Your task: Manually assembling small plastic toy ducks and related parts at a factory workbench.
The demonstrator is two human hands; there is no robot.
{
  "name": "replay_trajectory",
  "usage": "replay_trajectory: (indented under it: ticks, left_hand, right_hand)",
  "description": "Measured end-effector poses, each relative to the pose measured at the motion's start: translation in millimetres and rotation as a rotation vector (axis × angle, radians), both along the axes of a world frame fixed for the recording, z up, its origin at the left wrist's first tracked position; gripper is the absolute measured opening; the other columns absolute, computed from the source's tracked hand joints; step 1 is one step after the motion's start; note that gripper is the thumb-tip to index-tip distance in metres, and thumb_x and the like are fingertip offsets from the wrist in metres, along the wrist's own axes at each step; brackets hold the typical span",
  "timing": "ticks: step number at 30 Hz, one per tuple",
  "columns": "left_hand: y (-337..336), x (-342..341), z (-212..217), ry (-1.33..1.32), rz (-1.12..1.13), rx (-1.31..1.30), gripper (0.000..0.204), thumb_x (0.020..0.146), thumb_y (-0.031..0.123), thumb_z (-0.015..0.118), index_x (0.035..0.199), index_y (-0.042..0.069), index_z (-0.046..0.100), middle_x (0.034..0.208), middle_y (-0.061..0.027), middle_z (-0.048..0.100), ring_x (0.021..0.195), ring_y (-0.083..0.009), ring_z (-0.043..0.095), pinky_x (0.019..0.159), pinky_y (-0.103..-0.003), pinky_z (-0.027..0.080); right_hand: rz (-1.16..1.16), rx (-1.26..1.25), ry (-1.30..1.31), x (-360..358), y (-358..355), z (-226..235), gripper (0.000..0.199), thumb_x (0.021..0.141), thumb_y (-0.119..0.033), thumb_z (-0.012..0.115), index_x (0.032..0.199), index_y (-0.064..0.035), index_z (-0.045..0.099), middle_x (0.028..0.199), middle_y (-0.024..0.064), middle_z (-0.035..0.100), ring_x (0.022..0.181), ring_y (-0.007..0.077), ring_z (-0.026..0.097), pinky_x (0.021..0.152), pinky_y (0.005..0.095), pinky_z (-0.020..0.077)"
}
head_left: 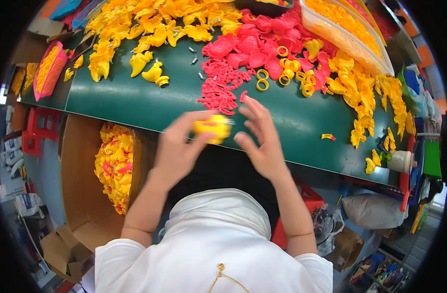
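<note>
My left hand (177, 144) grips a yellow plastic part (213, 130) with some red on it, slightly blurred, at the table's front edge. To its right, my right hand (263, 139) is open, thumb and fingers apart. A small red plastic piece (243, 96) shows at its index fingertip; whether the finger touches it, I cannot tell. Just beyond both hands lies a heap of small red pieces (218, 95). Behind that are larger red shell-like parts (248, 41), with yellow rings (263, 85) at their right.
Yellow molded parts (155, 27) cover the far left of the green table (150, 105), and more (353, 97) lie at right. Small metal cylinders (194, 60) lie between. A white basket (326, 24) stands at back right. Below the left edge, a cardboard box (84, 171) holds yellow-red pieces.
</note>
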State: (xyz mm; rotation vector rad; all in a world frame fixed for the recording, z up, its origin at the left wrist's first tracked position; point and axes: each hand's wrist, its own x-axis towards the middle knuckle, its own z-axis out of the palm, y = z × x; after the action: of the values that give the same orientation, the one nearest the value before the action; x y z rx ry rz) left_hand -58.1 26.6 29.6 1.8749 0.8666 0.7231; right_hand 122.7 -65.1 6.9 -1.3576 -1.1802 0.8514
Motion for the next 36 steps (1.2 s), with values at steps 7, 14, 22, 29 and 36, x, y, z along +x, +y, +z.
replay_trajectory:
  ticks: [7, 14, 22, 29, 36]
  left_hand:
    - [43.2, -164.6, -6.4, 1.226, 0.264, 0.268, 0.021, 0.082, 0.013, 0.069, 0.098, 0.003, 0.059, 0.092, -0.0163, 0.067, 0.088, -0.0366, 0.063, 0.077, -0.045, 0.05]
    - [79.9, -82.5, 9.4, 0.685, 0.289, 0.471, 0.025, 0.084, 0.013, 0.066, 0.106, 0.002, 0.06, 0.1, -0.0161, 0.066, 0.096, -0.0361, 0.061, 0.083, -0.044, 0.048]
    - [125.5, -29.7, -17.0, 0.51, 0.12, 0.77, 0.056, 0.083, 0.017, 0.069, 0.135, 0.009, 0.051, 0.124, -0.0199, 0.056, 0.114, -0.0369, 0.052, 0.101, -0.042, 0.041]
    - [28.6, 36.7, -18.5, -0.481, -0.325, -0.285, 0.059, 0.063, 0.002, 0.077, 0.118, 0.008, 0.056, 0.127, -0.0111, 0.048, 0.117, -0.0251, 0.051, 0.092, -0.034, 0.048]
    - [-5.4, 65.4, -41.1, 0.103, -0.214, 0.631, 0.037, 0.065, 0.022, 0.081, 0.095, 0.01, 0.064, 0.123, -0.0101, 0.051, 0.113, -0.031, 0.049, 0.095, -0.043, 0.038]
  right_hand:
    - [-0.297, -0.141, -0.712, 31.3, 62.6, -5.0, 0.018, 0.083, -0.02, 0.071, 0.088, -0.003, 0.068, 0.072, 0.0084, 0.062, 0.069, 0.0224, 0.061, 0.063, 0.0335, 0.0461]
    - [-0.341, -0.084, -0.741, 38.6, 46.5, -11.9, 0.017, 0.084, -0.016, 0.071, 0.083, -0.0017, 0.063, 0.07, 0.0091, 0.06, 0.063, 0.021, 0.06, 0.06, 0.0316, 0.0463]
    - [-0.092, -0.289, 0.382, 51.6, 14.3, -5.9, 0.026, 0.093, -0.011, 0.061, 0.117, 0.0011, 0.064, 0.089, 0.0027, 0.066, 0.075, 0.0052, 0.057, 0.063, 0.0198, 0.045]
    - [-0.287, -0.128, -0.394, 57.3, -11.4, -2.8, 0.025, 0.09, -0.004, 0.061, 0.114, 0.0015, 0.065, 0.085, 0.0059, 0.064, 0.076, 0.0168, 0.06, 0.069, 0.0289, 0.0482]
    - [-0.321, 0.013, -0.933, 66.6, -22.6, -18.7, 0.032, 0.086, -0.003, 0.063, 0.118, -0.0019, 0.062, 0.091, 0.0128, 0.059, 0.083, 0.0285, 0.057, 0.074, 0.0361, 0.0474]
